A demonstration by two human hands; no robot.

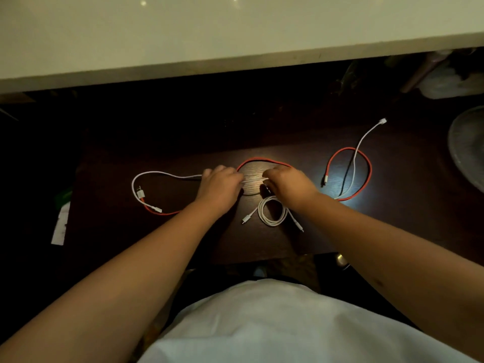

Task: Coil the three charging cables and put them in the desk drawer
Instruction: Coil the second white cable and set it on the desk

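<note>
Left hand (pixel 220 184) and right hand (pixel 288 184) each pinch the loose white cable (pixel 167 175) mid-desk (pixel 262 244), stretching it straight, likely for winding. Coiled white cable (pixel 272 210) lies near front edge; red cable (pixel 264 160) sprawls behind.

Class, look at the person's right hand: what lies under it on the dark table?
A white cable runs under the right hand from the left hand. The red cable disappears beneath it too. How the fingers hold them is covered.
</note>
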